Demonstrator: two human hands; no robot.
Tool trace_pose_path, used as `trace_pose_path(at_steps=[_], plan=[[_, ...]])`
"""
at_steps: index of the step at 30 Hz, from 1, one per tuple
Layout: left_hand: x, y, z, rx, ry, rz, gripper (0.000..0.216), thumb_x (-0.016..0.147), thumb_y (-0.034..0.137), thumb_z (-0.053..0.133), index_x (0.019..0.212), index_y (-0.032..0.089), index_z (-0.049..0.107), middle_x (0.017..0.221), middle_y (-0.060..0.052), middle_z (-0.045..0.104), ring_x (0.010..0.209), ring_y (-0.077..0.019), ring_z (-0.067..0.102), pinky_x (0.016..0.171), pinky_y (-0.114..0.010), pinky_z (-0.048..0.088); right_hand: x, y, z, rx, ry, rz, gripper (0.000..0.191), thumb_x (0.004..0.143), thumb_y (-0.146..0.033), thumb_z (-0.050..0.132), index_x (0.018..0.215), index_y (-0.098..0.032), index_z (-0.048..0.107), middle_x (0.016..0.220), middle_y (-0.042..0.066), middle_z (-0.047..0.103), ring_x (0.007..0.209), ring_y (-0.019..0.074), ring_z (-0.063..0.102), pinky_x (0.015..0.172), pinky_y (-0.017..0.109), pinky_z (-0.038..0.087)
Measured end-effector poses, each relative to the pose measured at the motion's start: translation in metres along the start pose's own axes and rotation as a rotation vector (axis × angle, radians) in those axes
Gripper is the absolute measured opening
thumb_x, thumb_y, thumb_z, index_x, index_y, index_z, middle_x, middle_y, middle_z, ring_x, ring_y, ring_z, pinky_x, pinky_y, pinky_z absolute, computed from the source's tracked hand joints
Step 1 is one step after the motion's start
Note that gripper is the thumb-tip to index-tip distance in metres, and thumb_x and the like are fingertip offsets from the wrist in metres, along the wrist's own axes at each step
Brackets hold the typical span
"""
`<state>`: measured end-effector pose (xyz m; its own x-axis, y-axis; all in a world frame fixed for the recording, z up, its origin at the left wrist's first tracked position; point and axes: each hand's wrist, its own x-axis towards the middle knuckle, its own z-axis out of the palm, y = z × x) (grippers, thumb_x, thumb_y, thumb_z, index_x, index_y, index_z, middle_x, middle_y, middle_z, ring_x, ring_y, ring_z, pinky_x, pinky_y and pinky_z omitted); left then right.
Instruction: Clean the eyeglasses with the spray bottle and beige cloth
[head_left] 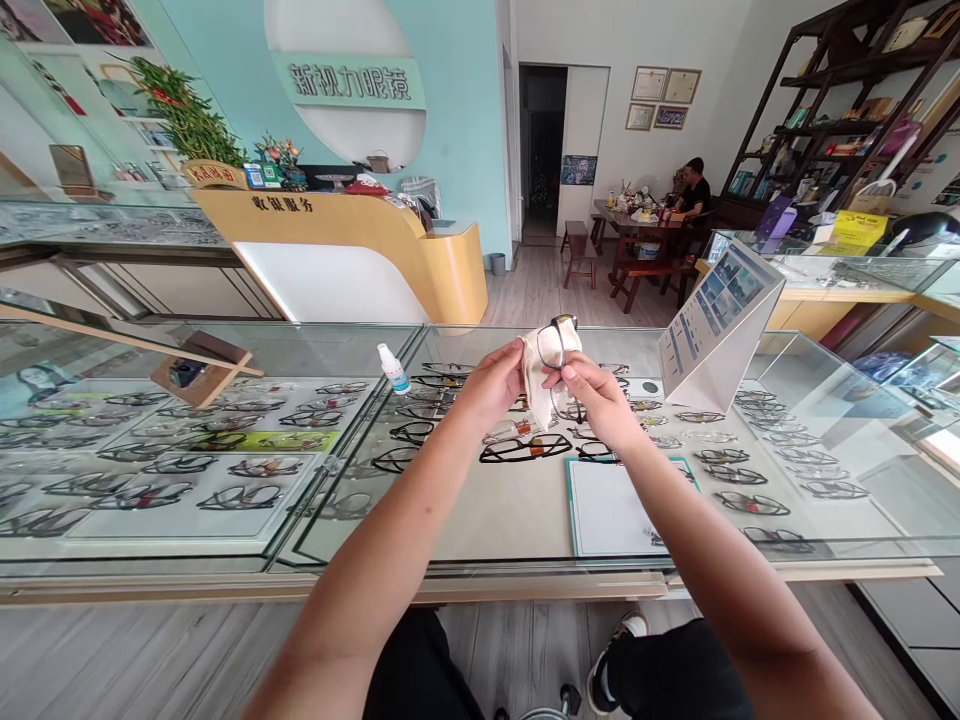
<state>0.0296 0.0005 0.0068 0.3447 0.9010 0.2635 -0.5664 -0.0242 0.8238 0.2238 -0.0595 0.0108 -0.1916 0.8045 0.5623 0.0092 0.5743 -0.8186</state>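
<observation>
My left hand point(496, 385) is closed on a pale cream cloth point(536, 392), which hangs down between my two hands above the glass counter. My right hand point(600, 395) pinches a pair of eyeglasses point(564, 322) with a dark frame, held tilted against the cloth. The cloth lies behind one lens, and part of the frame is hidden by my fingers. A small white spray bottle point(392, 368) with a blue label stands upright on the glass, left of my left hand. Under the glass, below my hands, lie rows of eyeglasses point(525, 449).
A folded display card point(720, 325) stands on the counter at right. A white board with a teal edge point(609, 510) lies near the front. At left is a wooden stand point(206, 365). Beyond are a yellow reception desk point(457, 265) and a person point(696, 193) seated at a table.
</observation>
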Motion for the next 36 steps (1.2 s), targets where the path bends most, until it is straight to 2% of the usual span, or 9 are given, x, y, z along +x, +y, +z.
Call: trace_pose_path(at_steps=[3, 5, 8, 12, 19, 23, 27, 31, 36], plan=[[0.0, 0.003, 0.001, 0.006, 0.025, -0.001, 0.035, 0.094, 0.05, 0.094, 0.097, 0.017, 0.084, 0.092, -0.008, 0.082, 0.094, -0.0249, 0.077, 0.085, -0.036, 0.06, 0.0, 0.003, -0.001, -0.049, -0.001, 0.004, 0.063, 0.106, -0.082, 0.064, 0.088, -0.026, 0.085, 0.093, 0.004, 0.062, 0.09, 0.0228, 0.059, 0.091, 0.04, 0.049], [-0.002, 0.005, 0.005, 0.026, 0.017, 0.003, 0.035, 0.094, 0.05, 0.094, 0.095, 0.017, 0.082, 0.088, -0.007, 0.08, 0.092, -0.025, 0.077, 0.084, -0.035, 0.06, 0.001, 0.004, -0.001, -0.071, -0.049, 0.026, 0.065, 0.107, -0.083, 0.062, 0.09, -0.025, 0.084, 0.091, 0.004, 0.065, 0.089, 0.0224, 0.059, 0.09, 0.039, 0.049], [-0.007, 0.008, 0.015, 0.083, -0.064, 0.013, 0.045, 0.091, 0.058, 0.096, 0.088, 0.017, 0.078, 0.076, -0.004, 0.074, 0.081, -0.0233, 0.074, 0.077, -0.035, 0.06, 0.001, 0.005, 0.001, -0.059, -0.118, 0.066, 0.068, 0.106, -0.085, 0.061, 0.091, -0.023, 0.084, 0.088, 0.004, 0.07, 0.087, 0.0218, 0.061, 0.088, 0.038, 0.051], [-0.013, 0.011, 0.023, 0.165, -0.142, 0.018, 0.056, 0.085, 0.068, 0.097, 0.086, 0.018, 0.074, 0.069, -0.001, 0.068, 0.065, -0.0188, 0.067, 0.067, -0.034, 0.059, 0.001, 0.003, 0.002, 0.039, -0.134, 0.111, 0.067, 0.103, -0.085, 0.066, 0.086, -0.023, 0.082, 0.089, 0.005, 0.075, 0.089, 0.0221, 0.066, 0.092, 0.038, 0.054], [-0.014, 0.003, 0.014, 0.344, -0.002, 0.058, 0.061, 0.09, 0.079, 0.087, 0.081, 0.021, 0.069, 0.057, 0.001, 0.062, 0.048, -0.0171, 0.061, 0.048, -0.031, 0.049, 0.002, 0.0, 0.002, 0.061, -0.178, 0.178, 0.07, 0.099, -0.09, 0.068, 0.085, -0.023, 0.081, 0.086, 0.005, 0.076, 0.086, 0.0228, 0.067, 0.093, 0.039, 0.056], [-0.015, 0.003, 0.016, 0.344, 0.026, 0.055, 0.06, 0.083, 0.075, 0.095, 0.084, 0.02, 0.07, 0.06, 0.001, 0.066, 0.047, -0.0169, 0.062, 0.046, -0.03, 0.049, 0.002, 0.002, 0.002, 0.032, -0.17, 0.162, 0.072, 0.098, -0.092, 0.066, 0.083, -0.023, 0.08, 0.082, 0.005, 0.075, 0.082, 0.0216, 0.064, 0.087, 0.038, 0.055], [-0.016, 0.007, 0.019, 0.256, 0.014, 0.06, 0.055, 0.078, 0.061, 0.103, 0.087, 0.021, 0.067, 0.069, 0.001, 0.07, 0.05, -0.0156, 0.063, 0.047, -0.03, 0.05, 0.0, 0.005, 0.004, 0.073, -0.153, 0.177, 0.069, 0.099, -0.09, 0.068, 0.084, -0.023, 0.08, 0.082, 0.005, 0.076, 0.082, 0.0213, 0.064, 0.087, 0.038, 0.054], [-0.017, 0.011, 0.02, 0.234, -0.071, -0.008, 0.053, 0.079, 0.053, 0.104, 0.101, 0.021, 0.068, 0.077, 0.0, 0.075, 0.054, -0.017, 0.067, 0.053, -0.031, 0.053, 0.0, 0.006, 0.005, 0.123, -0.123, 0.182, 0.068, 0.098, -0.088, 0.07, 0.084, -0.023, 0.081, 0.084, 0.005, 0.077, 0.082, 0.0212, 0.065, 0.088, 0.038, 0.054], [-0.02, 0.017, 0.026, 0.319, -0.15, 0.015, 0.054, 0.083, 0.055, 0.101, 0.112, 0.021, 0.07, 0.066, 0.003, 0.069, 0.057, -0.0169, 0.066, 0.055, -0.028, 0.049, 0.001, 0.007, 0.004, 0.127, -0.087, 0.196, 0.069, 0.096, -0.09, 0.071, 0.081, -0.023, 0.08, 0.083, 0.004, 0.077, 0.083, 0.0222, 0.066, 0.089, 0.039, 0.054]])
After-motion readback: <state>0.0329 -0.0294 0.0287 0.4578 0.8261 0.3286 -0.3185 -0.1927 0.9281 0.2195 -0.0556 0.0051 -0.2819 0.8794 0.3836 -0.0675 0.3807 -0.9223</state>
